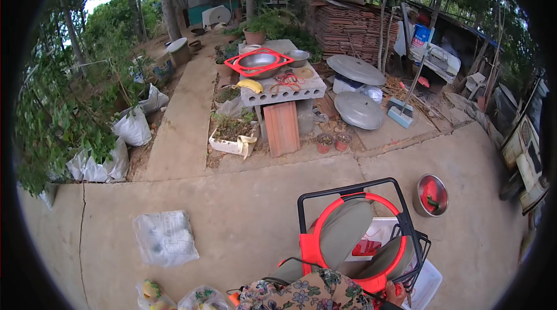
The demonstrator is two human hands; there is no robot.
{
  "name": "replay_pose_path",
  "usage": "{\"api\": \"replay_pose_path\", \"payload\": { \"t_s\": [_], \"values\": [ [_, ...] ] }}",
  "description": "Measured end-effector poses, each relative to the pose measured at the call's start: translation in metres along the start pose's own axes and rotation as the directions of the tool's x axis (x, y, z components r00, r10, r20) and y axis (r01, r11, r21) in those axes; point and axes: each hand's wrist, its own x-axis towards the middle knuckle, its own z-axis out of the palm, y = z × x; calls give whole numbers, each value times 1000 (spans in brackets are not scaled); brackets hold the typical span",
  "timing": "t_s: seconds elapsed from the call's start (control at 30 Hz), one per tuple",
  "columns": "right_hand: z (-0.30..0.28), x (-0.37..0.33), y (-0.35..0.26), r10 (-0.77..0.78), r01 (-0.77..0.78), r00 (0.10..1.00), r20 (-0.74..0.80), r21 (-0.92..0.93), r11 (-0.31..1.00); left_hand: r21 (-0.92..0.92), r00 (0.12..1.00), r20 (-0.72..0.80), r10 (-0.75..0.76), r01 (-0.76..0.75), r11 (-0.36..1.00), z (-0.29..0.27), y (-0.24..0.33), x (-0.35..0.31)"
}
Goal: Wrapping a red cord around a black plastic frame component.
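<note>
Close to the lower edge, my right hand (pixel 396 294) has its fingers curled beside the red ring's lower right side; what they hold is not clear. My left hand is out of view. A black tubular frame (pixel 347 188) with a large red ring (pixel 311 247) lies over my lap, and my olive trouser legs (pixel 342 234) show through it. Below and to the right of my legs, a white plastic tub (pixel 426 287) sits on the ground. Red pieces (pixel 366 247) lie in a white container between my knees. A patterned floral sleeve (pixel 313 292) crosses the lower middle.
A steel bowl (pixel 431 195) with red and green contents stands at the right. A plastic-wrapped packet (pixel 166 238) and plastic bags (pixel 203 298) lie left. Ahead, a concrete slab table (pixel 310 90) bears a basin with a red frame (pixel 259 65) and bananas (pixel 250 86). A broom (pixel 400 114) stands beyond.
</note>
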Motion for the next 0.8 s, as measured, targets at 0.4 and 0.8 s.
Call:
{"api": "replay_pose_path", "payload": {
  "t_s": [0.4,0.8],
  "values": [
    [7,3,-6,16,-15,999,32,-21,1000,-162,995,76,62,-49,986,-40,20,24],
    [12,-1,-11,23,-22,999,38,-40,999,-296,980,115,164,-124,947,-69,37,41]
  ]
}}
